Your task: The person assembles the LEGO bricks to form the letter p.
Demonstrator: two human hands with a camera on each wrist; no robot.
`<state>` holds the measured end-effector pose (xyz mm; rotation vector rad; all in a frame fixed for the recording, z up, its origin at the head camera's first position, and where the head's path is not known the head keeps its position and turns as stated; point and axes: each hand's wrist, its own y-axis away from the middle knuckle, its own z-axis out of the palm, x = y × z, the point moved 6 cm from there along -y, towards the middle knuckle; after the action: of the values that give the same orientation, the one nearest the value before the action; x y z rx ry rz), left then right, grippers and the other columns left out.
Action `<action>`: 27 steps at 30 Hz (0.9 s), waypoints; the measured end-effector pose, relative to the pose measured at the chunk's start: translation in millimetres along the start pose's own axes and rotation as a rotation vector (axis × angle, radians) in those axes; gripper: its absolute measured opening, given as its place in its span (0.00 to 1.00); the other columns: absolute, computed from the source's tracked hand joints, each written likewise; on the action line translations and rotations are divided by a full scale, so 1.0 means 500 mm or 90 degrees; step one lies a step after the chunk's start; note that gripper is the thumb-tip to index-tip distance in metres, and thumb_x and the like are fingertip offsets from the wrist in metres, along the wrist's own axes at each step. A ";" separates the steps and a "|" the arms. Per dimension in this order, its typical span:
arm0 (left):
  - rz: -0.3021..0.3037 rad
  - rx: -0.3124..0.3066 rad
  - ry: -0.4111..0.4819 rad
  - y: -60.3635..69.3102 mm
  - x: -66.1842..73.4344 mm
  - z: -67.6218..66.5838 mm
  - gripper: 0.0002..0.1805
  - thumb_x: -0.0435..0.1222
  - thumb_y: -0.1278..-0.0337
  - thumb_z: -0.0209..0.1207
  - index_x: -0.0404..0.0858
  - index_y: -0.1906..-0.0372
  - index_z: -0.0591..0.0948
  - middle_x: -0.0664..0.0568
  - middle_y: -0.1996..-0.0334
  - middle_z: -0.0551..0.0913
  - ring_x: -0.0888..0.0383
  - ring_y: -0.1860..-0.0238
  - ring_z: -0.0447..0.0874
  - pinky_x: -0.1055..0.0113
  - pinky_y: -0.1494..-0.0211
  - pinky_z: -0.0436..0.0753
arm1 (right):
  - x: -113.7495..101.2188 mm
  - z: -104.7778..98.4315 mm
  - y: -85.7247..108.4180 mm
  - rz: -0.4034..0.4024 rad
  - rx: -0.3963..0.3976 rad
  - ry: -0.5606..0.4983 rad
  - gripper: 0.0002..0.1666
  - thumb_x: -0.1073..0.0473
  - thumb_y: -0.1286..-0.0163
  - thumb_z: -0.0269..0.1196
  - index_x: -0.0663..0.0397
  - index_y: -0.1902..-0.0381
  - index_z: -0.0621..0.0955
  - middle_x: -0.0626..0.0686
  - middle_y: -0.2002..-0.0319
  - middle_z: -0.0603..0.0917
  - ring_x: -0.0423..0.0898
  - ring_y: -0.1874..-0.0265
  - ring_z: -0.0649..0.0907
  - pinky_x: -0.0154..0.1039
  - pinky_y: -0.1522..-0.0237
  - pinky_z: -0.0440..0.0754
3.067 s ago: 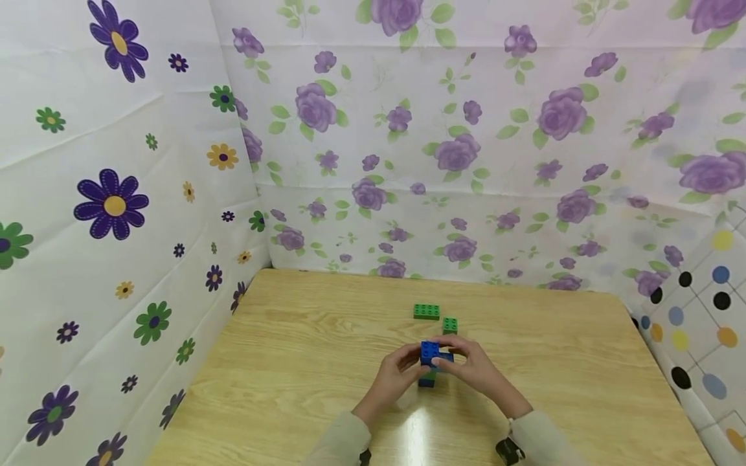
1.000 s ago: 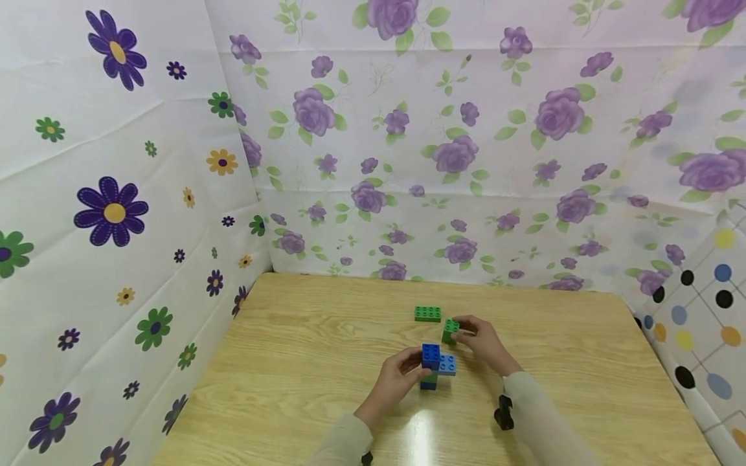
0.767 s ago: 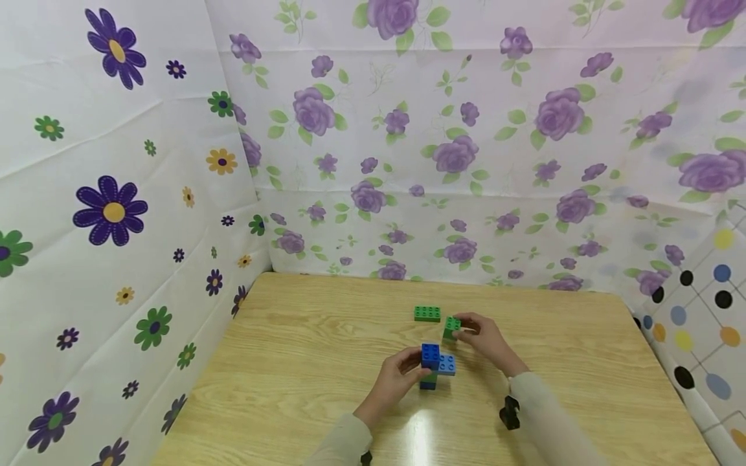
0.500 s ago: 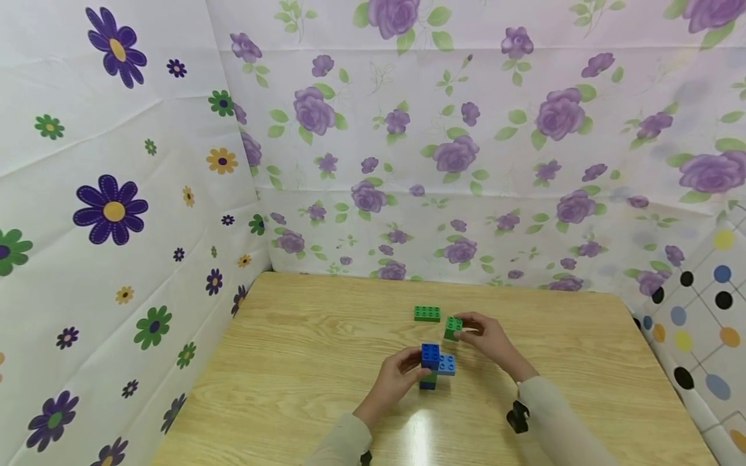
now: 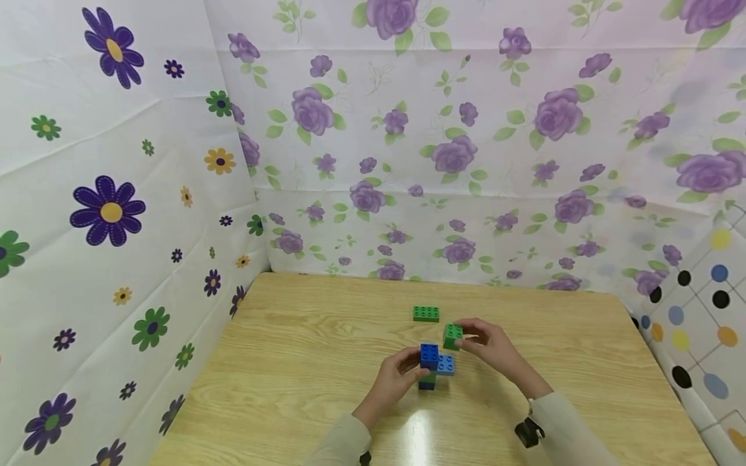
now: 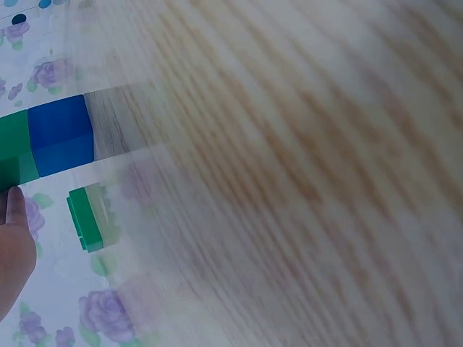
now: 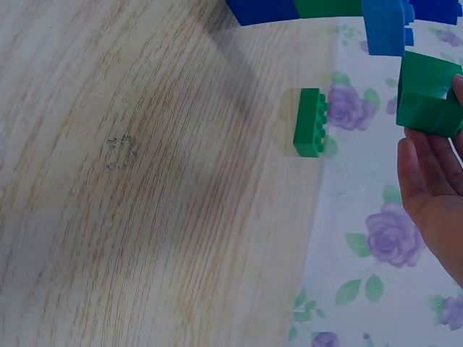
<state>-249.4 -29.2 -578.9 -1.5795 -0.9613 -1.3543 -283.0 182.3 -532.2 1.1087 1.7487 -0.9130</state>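
A small stack stands on the table, with a dark blue brick (image 5: 429,356) on top and green and dark blue bricks below. A light blue brick (image 5: 445,365) juts out from its right side. My left hand (image 5: 394,382) grips the stack from the left, thumb in front. My right hand (image 5: 495,349) pinches a small green brick (image 5: 452,336) just behind and above the light blue one, apart from it. In the right wrist view this green brick (image 7: 428,97) is between the fingers and thumb of my right hand (image 7: 438,195), near the light blue brick (image 7: 385,27).
A longer green brick (image 5: 426,314) lies on the wooden table (image 5: 303,362) behind the stack. Flowered cloth (image 5: 379,129) hangs behind the table and along its left side. A dotted cloth (image 5: 717,336) is at the right.
My right hand has let go of the stack area and taken the small green brick, which has since come slightly nearer the stack. My left hand has stayed on the stack.
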 end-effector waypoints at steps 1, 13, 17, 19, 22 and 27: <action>0.000 0.002 0.000 -0.001 0.000 0.000 0.23 0.34 0.40 0.62 0.37 0.39 0.76 0.44 0.43 0.79 0.48 0.40 0.75 0.64 0.38 0.77 | -0.005 0.000 0.004 -0.007 -0.002 0.001 0.25 0.55 0.33 0.65 0.55 0.40 0.76 0.57 0.45 0.79 0.52 0.48 0.79 0.33 0.49 0.81; -0.012 0.000 0.006 0.010 0.035 0.000 0.22 0.34 0.40 0.63 0.34 0.41 0.76 0.42 0.45 0.79 0.46 0.41 0.76 0.66 0.40 0.78 | -0.052 0.005 0.052 -0.018 -0.040 -0.023 0.23 0.58 0.33 0.64 0.54 0.41 0.76 0.56 0.47 0.79 0.52 0.49 0.80 0.37 0.48 0.82; -0.010 0.001 0.008 0.015 0.052 0.002 0.22 0.31 0.41 0.63 0.31 0.41 0.76 0.39 0.45 0.79 0.41 0.41 0.75 0.65 0.40 0.78 | -0.045 0.008 0.063 -0.012 -0.045 -0.029 0.24 0.57 0.33 0.65 0.52 0.40 0.76 0.55 0.47 0.79 0.49 0.49 0.80 0.38 0.48 0.82; -0.011 0.002 0.006 0.010 0.036 0.002 0.22 0.31 0.40 0.62 0.32 0.41 0.76 0.40 0.45 0.79 0.42 0.41 0.75 0.65 0.40 0.78 | -0.041 0.008 0.066 -0.008 -0.044 -0.027 0.24 0.56 0.34 0.65 0.52 0.40 0.76 0.55 0.46 0.79 0.47 0.49 0.79 0.40 0.48 0.82; -0.018 0.005 0.006 0.004 0.013 0.001 0.23 0.32 0.40 0.62 0.35 0.40 0.76 0.42 0.44 0.79 0.45 0.40 0.75 0.65 0.39 0.77 | -0.038 0.010 0.070 -0.004 -0.040 -0.025 0.23 0.56 0.34 0.65 0.50 0.41 0.77 0.55 0.47 0.79 0.44 0.49 0.79 0.39 0.48 0.82; -0.023 0.005 0.005 0.000 0.000 0.001 0.23 0.34 0.40 0.62 0.38 0.40 0.76 0.45 0.44 0.79 0.49 0.40 0.75 0.66 0.39 0.77 | -0.039 0.014 0.072 -0.017 -0.034 -0.021 0.23 0.57 0.34 0.65 0.55 0.41 0.77 0.55 0.47 0.79 0.41 0.50 0.79 0.37 0.49 0.82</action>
<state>-249.0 -29.0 -578.9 -1.5567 -0.9941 -1.3785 -242.8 182.6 -521.9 1.0325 1.7555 -0.8902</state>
